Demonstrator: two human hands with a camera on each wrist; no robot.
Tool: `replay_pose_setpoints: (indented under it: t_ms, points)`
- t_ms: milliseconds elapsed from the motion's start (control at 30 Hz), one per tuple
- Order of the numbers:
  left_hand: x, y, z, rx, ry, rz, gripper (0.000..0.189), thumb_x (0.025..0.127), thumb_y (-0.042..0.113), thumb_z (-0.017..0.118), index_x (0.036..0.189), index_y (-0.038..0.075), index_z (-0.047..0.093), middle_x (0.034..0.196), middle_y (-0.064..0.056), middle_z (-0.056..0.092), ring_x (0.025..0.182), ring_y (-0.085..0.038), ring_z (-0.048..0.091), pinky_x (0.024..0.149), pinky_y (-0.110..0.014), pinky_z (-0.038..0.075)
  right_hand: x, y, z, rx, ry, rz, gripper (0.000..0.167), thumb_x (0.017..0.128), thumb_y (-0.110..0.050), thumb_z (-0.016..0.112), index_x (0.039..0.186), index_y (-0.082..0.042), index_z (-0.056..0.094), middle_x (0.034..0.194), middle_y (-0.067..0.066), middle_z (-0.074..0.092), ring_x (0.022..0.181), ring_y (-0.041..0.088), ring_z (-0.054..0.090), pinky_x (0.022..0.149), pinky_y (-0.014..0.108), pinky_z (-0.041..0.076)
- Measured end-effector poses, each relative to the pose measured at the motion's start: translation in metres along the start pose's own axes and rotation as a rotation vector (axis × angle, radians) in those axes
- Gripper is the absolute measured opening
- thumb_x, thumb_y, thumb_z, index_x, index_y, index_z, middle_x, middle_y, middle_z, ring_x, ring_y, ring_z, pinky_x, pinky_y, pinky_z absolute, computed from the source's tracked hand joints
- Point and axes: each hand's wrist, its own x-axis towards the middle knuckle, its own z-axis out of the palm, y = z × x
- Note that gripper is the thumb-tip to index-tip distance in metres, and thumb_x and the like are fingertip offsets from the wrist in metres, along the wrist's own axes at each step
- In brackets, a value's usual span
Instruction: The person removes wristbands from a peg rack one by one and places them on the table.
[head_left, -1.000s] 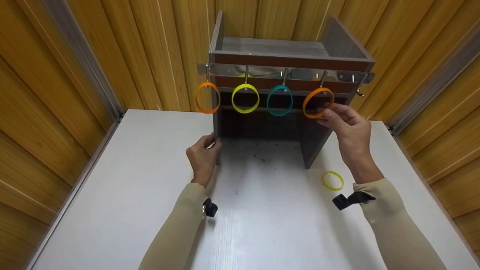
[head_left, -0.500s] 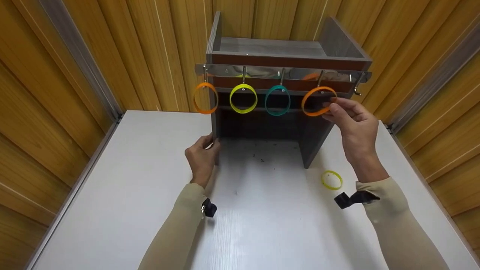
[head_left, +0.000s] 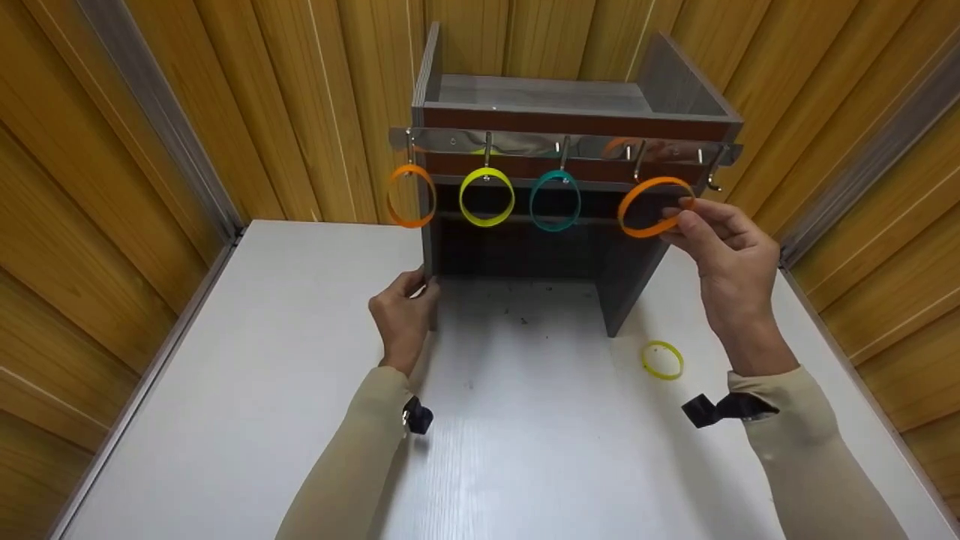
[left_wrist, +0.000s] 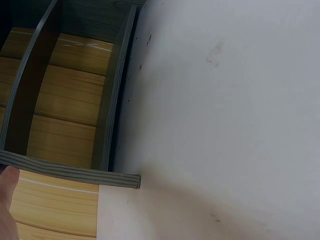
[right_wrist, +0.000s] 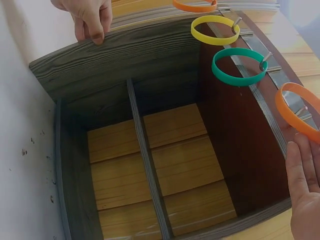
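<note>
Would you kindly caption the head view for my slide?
Right hand pinches an orange ring near a hook while left hand grips the shelf.

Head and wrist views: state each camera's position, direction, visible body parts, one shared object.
Head: on head, facing forward and down: grey wooden shelf; left hand, right hand, beige sleeves.
Left: on wrist, facing shelf, white tabletop; left hand partly.
Right: on wrist, facing shelf interior; both hands.
Shared by head, right: teal round ring.
</note>
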Motion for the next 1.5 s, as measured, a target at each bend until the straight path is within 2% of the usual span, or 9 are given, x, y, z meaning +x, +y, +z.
replay_pose_setpoints:
  t_ms: [333,633,900,1167,1500]
  points:
    - [0.0,0.0,-0.001,-0.008,0.006,0.013,0.017,0.084,-0.01,0.08,0.1,-0.005,0.081,0.095,-0.016,0.08,0.09,-0.028,0.08,0.075,-0.046,0.066,-0.009,-0.006,-0.015,0.057,0.02,0.011,0.023,0.097,0.015,0.066,0.12,0.018,0.066,0.11,0.025,0.074,0.095,0.031,0.077,0.094,0.04,0.061]
    - [0.0,0.0,-0.001,0.002,-0.005,0.005,0.018,0.085,-0.011,0.079,0.102,-0.004,0.081,0.096,-0.016,0.08,0.091,-0.027,0.08,0.077,-0.043,0.066,-0.016,-0.006,-0.031,0.045,0.035,0.027,0.023,0.097,0.016,0.066,0.12,0.019,0.065,0.111,0.026,0.074,0.097,0.031,0.077,0.093,0.04,0.06]
    - [0.0,0.0,-0.002,-0.012,-0.001,0.017,0.017,0.086,-0.01,0.078,0.101,-0.004,0.081,0.095,-0.014,0.08,0.09,-0.026,0.08,0.076,-0.038,0.066,-0.02,-0.003,-0.044,-0.017,0.087,0.043,0.022,0.097,0.014,0.067,0.118,0.019,0.066,0.109,0.026,0.075,0.098,0.031,0.077,0.091,0.039,0.061]
    - [0.001,0.001,-0.002,-0.012,-0.003,0.013,0.018,0.085,-0.011,0.079,0.101,-0.004,0.081,0.095,-0.014,0.08,0.09,-0.026,0.08,0.075,-0.037,0.066,-0.024,0.001,-0.062,-0.051,0.072,0.068,0.028,0.098,0.012,0.068,0.123,0.02,0.063,0.111,0.023,0.076,0.1,0.028,0.077,0.092,0.037,0.06]
    - [-0.001,0.002,-0.002,-0.012,-0.018,-0.003,0.019,0.086,-0.01,0.079,0.104,-0.004,0.08,0.098,-0.015,0.08,0.093,-0.026,0.079,0.077,-0.034,0.066,-0.029,0.006,-0.083,-0.087,0.129,0.105,0.03,0.097,0.01,0.07,0.124,0.02,0.064,0.11,0.022,0.076,0.099,0.028,0.077,0.091,0.037,0.06]
